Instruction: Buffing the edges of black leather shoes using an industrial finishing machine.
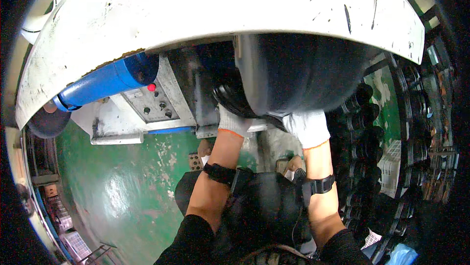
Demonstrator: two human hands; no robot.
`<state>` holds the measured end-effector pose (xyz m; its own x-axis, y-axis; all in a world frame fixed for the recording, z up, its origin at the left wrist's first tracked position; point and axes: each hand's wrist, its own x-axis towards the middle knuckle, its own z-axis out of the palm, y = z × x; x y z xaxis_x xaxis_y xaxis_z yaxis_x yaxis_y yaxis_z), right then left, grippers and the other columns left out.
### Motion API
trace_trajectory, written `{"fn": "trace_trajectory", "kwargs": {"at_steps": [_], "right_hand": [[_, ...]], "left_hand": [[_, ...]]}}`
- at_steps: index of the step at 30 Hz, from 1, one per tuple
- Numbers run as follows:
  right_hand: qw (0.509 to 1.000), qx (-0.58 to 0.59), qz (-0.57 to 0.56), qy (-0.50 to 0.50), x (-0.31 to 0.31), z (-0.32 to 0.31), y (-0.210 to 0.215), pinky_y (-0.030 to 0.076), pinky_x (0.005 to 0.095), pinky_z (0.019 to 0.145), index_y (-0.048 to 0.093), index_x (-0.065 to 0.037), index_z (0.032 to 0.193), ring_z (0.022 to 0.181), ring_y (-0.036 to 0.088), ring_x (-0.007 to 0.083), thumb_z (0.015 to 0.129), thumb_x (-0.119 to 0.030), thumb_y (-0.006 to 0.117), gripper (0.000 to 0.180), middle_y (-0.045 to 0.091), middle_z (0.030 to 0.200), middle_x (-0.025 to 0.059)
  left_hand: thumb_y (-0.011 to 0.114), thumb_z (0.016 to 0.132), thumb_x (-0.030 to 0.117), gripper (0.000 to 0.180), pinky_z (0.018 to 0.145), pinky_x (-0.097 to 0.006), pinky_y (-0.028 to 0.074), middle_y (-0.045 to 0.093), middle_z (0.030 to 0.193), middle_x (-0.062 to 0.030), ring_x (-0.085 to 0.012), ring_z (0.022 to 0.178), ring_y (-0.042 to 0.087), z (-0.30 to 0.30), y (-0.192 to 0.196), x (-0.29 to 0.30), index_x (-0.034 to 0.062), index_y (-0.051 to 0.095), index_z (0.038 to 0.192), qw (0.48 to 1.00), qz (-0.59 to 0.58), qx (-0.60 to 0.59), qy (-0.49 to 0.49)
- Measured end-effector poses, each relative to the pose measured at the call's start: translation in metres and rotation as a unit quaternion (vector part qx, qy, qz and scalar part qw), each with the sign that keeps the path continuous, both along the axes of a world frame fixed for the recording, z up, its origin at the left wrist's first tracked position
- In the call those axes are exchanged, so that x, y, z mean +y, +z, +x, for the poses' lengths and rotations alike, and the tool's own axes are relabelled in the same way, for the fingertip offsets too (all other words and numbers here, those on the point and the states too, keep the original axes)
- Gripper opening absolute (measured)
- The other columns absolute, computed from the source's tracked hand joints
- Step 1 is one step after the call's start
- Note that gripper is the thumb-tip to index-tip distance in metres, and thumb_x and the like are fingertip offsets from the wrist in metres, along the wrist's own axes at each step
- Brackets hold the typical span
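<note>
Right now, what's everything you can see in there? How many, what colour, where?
Hood: one, marked white, top
Large rounded part: one, black, blurred, under the hood
Cylinder: one, blue, left, under the hood
Disc: one, dark, far left
Control panel: one, pale grey, left of centre
Button: one, red, on the panel
Knobs: several, black, on the panel
Stacked round pieces: many, black, right
Crates: at least two, white, right and lower left
Plastic: one, blue, lower right
Floor: one, green, below
Arm straps: two, black, one per arm
Sleeves: two, black, lower edge
Left hand: one, white glove, near the large part's bottom
Right hand: one, white glove, likewise
</note>
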<state>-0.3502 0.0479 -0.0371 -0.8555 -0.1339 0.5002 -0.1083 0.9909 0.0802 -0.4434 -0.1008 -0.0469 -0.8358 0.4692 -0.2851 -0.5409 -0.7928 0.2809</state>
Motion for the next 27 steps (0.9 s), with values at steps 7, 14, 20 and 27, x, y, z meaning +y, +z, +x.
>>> {"fn": "trace_trajectory", "kwargs": {"at_steps": [7,14,20,27], "right_hand": [[0.996,-0.027,-0.028,-0.083,-0.067,-0.025,0.015,0.037,0.0583,0.099,0.055,-0.005,0.125,0.114,0.049,0.0457,0.075,-0.025,0.058,0.054,0.051,0.129,0.023],[0.988,0.022,-0.118,-0.1,-0.053,-0.023,0.022,0.033,0.0565,0.103,0.053,-0.006,0.128,0.116,0.047,0.0475,0.077,-0.027,0.059,0.055,0.049,0.13,0.0235],[0.982,0.021,-0.066,-0.176,-0.018,-0.003,0.052,0.044,0.0479,0.095,0.061,-0.01,0.116,0.104,0.058,0.0353,0.082,-0.029,0.058,0.04,0.061,0.115,0.0158],[0.979,0.086,0.05,-0.181,0.022,0.016,0.048,0.04,0.0486,0.1,0.049,-0.012,0.047,0.042,0.047,0.0199,0.066,-0.014,0.06,0.022,0.04,0.041,0.002]], "left_hand": [[0.033,0.095,0.056,0.058,0.106,-0.042,0.036,0.051,0.135,-0.0056,-0.0284,0.123,0.047,-0.025,-0.013,-0.024,0.0154,0.05,0.132,0.986,-0.088,0.014,0.141],[0.035,0.095,0.056,0.057,0.104,-0.04,0.039,0.052,0.133,-0.0044,-0.0262,0.12,0.049,-0.01,0.0,-0.005,0.0155,0.048,0.134,0.995,-0.067,-0.009,0.074],[0.039,0.095,0.05,0.053,0.104,-0.042,0.04,0.051,0.135,-0.0052,-0.0275,0.122,0.049,0.024,-0.027,0.042,0.0152,0.048,0.134,0.994,0.013,-0.112,-0.009],[0.034,0.096,0.046,0.057,0.109,-0.044,0.031,0.047,0.138,-0.0127,-0.0293,0.125,0.044,0.039,-0.025,0.087,0.0077,0.043,0.136,0.998,-0.014,-0.068,-0.012]]}}
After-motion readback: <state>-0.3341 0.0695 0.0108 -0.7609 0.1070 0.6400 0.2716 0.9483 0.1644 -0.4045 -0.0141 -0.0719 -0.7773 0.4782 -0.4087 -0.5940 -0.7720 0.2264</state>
